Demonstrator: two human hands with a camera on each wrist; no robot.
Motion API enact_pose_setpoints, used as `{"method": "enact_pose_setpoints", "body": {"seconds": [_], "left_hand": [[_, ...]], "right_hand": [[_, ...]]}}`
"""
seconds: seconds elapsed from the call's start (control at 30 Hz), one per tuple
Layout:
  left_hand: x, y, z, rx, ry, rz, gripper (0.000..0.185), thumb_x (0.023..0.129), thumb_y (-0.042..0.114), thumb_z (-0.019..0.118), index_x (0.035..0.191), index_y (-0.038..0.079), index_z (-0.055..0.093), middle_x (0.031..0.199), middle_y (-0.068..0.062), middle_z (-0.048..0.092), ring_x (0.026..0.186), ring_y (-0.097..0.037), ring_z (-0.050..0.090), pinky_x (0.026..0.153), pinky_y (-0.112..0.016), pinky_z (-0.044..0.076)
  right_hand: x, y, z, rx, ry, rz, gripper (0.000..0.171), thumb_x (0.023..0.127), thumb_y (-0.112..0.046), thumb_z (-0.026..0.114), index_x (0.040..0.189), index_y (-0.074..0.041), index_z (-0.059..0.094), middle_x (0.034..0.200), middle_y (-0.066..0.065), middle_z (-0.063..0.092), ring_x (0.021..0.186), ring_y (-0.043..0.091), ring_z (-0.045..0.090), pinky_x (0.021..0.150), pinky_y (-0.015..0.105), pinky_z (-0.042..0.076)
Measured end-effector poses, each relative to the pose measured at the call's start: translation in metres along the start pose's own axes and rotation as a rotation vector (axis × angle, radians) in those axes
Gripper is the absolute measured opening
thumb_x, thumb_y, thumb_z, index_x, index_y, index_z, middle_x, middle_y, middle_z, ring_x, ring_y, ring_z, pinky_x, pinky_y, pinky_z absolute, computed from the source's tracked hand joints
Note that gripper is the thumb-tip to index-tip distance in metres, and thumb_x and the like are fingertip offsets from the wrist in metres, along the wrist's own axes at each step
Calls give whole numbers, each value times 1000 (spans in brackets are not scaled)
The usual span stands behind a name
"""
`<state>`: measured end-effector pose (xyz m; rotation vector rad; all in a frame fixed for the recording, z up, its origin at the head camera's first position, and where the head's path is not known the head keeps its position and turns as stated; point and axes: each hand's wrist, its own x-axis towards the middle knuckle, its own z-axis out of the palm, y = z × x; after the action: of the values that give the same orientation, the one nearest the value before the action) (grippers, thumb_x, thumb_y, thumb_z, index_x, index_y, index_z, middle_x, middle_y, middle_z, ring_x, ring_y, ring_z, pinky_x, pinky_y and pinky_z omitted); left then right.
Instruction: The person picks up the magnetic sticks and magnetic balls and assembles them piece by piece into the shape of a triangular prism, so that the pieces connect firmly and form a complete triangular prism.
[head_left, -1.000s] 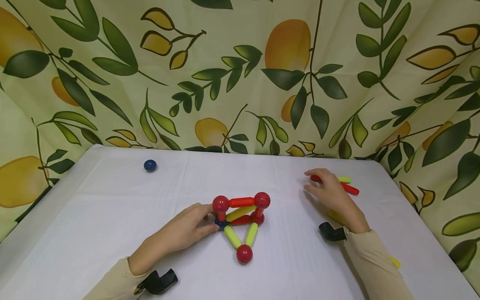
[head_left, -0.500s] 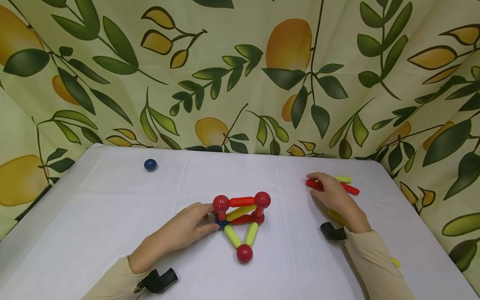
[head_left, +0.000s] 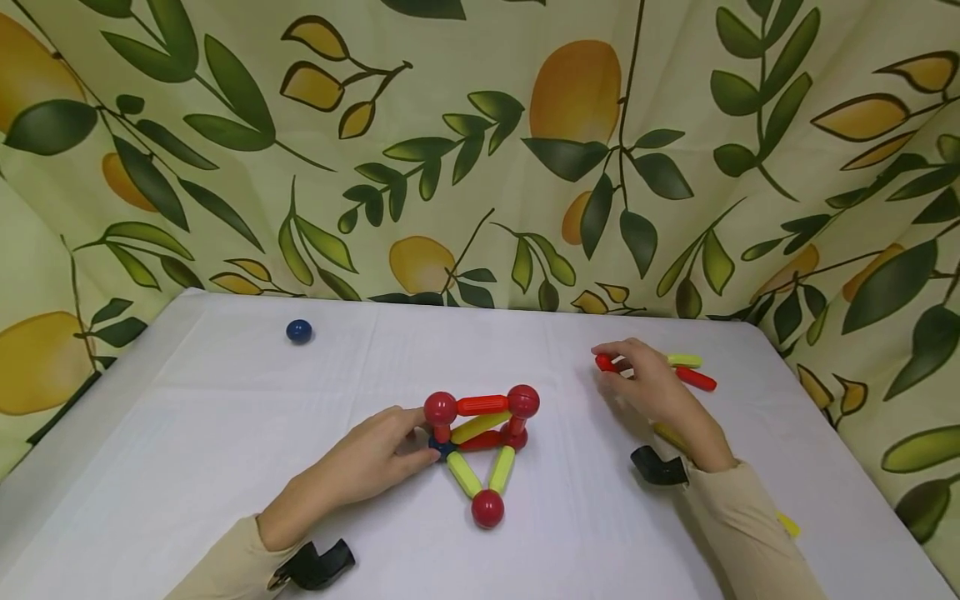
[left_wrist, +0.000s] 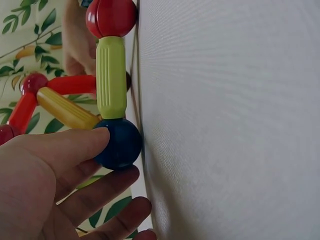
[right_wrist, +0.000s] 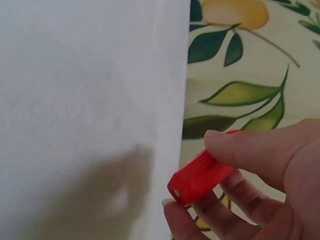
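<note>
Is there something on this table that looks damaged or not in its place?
Nothing looks damaged or spilled. One blue ball lies alone, back-left on the table, odd only because other visible balls are joined into the rod structure.

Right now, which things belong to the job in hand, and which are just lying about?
In use:
toy frame, held by left hand
red stick, held by right hand

Lying about, perhaps spares:
loose blue ball
second red stick
lime stick
yellow piece
another
</note>
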<state>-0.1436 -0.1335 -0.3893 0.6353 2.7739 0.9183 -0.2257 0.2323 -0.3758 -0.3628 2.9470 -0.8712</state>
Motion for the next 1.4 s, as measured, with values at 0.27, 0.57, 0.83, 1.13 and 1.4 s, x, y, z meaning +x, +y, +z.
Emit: {"method": "enact_pose_setpoints", "body": {"seconds": [0.27, 0.57, 0.83, 1.13, 1.4], "left_hand": [[0, -1, -1, 25, 33, -33, 26, 87, 22, 76, 111, 16, 67, 100, 3, 70, 94, -15, 61, 79, -35, 54], [1, -1, 0, 39, 53, -94, 31, 85, 23, 77, 114, 14, 68, 96, 0, 68, 91, -14, 60, 76, -32, 53], [1, 0, 0, 50, 63, -89, 28, 85, 24, 78, 110, 14, 70, 94, 2, 69, 90, -14, 61, 77, -33, 53], [1, -2, 0, 63, 95, -74, 25, 85, 22, 78, 107, 15, 70, 93, 2, 69, 90, -14, 60, 75, -32, 53], [1, -2, -1, 63, 92, -76, 27, 85, 22, 78, 109, 14, 70, 94, 1, 70, 91, -15, 61, 77, -33, 54]], "right_hand": [[-8, -28, -2, 132, 7, -103, 37, 89, -6, 71, 126, -4, 64, 120, 16, 68, 106, 33, 67, 92, 49, 55], [-26, -61, -6, 314, -66, -193, 32, 86, -13, 77, 117, -10, 69, 111, 10, 71, 100, 22, 68, 84, 29, 59], [-36, -79, -4, 323, -125, -241, 31, 82, -17, 81, 111, -12, 71, 106, 4, 73, 95, 16, 68, 80, 25, 58], [-43, -91, -2, 332, -259, -317, 27, 81, -18, 82, 106, -13, 72, 98, 0, 73, 92, 13, 66, 77, 25, 57], [-47, -102, 9, 382, -347, -370, 26, 81, -13, 82, 105, -13, 72, 102, 2, 74, 91, 10, 66, 78, 27, 59]]}}
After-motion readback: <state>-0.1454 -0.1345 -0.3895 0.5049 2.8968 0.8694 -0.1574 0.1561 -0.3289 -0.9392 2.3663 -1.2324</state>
